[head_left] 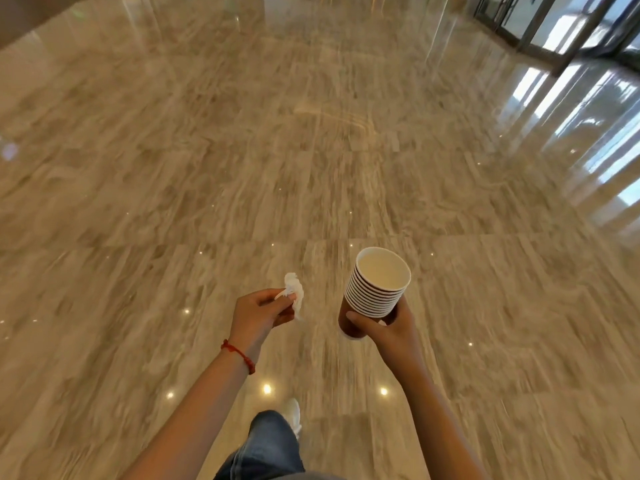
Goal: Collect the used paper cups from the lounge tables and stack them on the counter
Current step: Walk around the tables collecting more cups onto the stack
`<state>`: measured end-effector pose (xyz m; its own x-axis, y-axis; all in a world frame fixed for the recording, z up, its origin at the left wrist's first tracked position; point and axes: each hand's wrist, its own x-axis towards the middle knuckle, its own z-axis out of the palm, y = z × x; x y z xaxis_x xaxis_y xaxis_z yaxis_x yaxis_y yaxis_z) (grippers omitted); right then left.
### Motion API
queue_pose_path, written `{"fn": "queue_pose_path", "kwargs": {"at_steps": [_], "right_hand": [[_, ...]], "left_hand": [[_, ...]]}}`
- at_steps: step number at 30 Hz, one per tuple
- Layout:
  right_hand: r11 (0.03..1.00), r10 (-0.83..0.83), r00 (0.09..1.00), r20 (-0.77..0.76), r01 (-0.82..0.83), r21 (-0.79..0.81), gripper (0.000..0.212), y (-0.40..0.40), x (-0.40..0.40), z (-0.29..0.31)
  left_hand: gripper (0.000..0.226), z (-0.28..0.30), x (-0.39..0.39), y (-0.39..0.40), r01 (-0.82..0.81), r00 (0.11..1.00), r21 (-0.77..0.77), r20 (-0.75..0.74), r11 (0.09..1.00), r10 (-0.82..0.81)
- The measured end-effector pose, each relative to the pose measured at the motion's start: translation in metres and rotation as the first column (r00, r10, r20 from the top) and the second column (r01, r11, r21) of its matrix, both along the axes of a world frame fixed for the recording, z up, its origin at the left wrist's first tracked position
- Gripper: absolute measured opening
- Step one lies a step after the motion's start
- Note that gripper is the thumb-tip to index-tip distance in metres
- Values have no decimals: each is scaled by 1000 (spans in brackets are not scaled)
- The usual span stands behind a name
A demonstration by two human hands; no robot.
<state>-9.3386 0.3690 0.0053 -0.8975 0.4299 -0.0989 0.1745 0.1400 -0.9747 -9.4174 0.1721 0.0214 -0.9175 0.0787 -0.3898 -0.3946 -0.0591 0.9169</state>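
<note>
My right hand [388, 327] grips a stack of several nested paper cups [375, 289], white inside with brown outer walls, tilted slightly to the right. The top cup looks empty. My left hand [258, 313] pinches a crumpled white tissue [294, 294] between thumb and fingers. A red string bracelet circles my left wrist. Both hands are held out in front of me above the floor, about a cup stack's width apart. No table or counter is in sight.
A polished beige marble floor [311, 150] stretches ahead, with ceiling lights reflected in it. Dark-framed glass doors [561, 29] stand at the far right. My jeans leg and white shoe [292, 414] show at the bottom, mid-step.
</note>
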Motion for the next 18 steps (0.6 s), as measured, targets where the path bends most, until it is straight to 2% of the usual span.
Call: {"fn": "queue_pose_path", "kwargs": {"at_steps": [8,18], "right_hand": [[998,-61,998,-22,60,-17,68,58,-157,6],[998,-34,998,-47,32,-54,70,179,-360,-6]], "left_hand": [[7,12,-171,61,28,999,3,16,1000,-28],[12,2,-365,192,25,1000,16,-10,1000,-25]]}}
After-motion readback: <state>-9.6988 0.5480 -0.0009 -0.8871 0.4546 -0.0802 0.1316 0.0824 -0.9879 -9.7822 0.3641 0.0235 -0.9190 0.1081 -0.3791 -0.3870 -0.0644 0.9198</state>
